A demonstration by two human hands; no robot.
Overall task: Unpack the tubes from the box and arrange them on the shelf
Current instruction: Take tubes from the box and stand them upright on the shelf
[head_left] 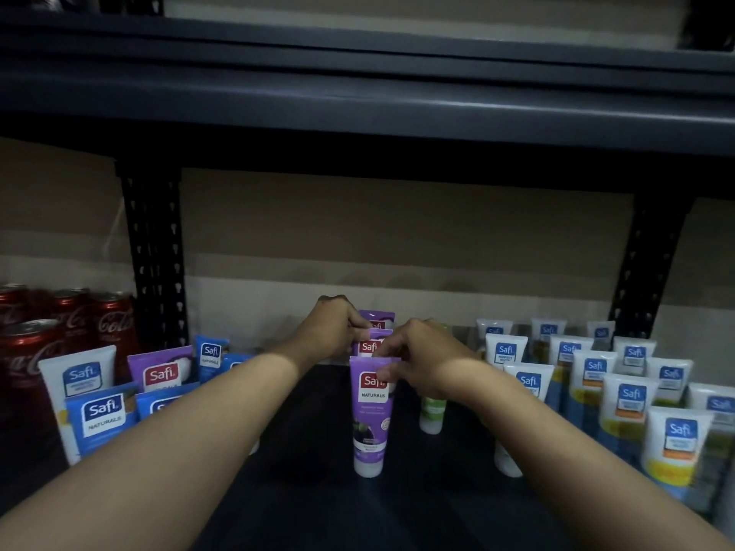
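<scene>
A row of purple Safi tubes runs back along the middle of the dark shelf (302, 491), each standing on its white cap. The front purple tube (370, 419) stands nearest me. My left hand (334, 330) grips the top of the middle purple tube (369, 346) behind it. My right hand (421, 359) pinches the top edge of the front tube. A third purple tube (378, 318) stands at the back. The box is not in view.
White Safi tubes (628, 395) stand in rows on the right, with a green tube (432, 411) beside my right hand. Blue, white and purple tubes (99, 411) crowd the left, with red cola cans (35, 340) behind. An upper shelf (358, 105) hangs overhead.
</scene>
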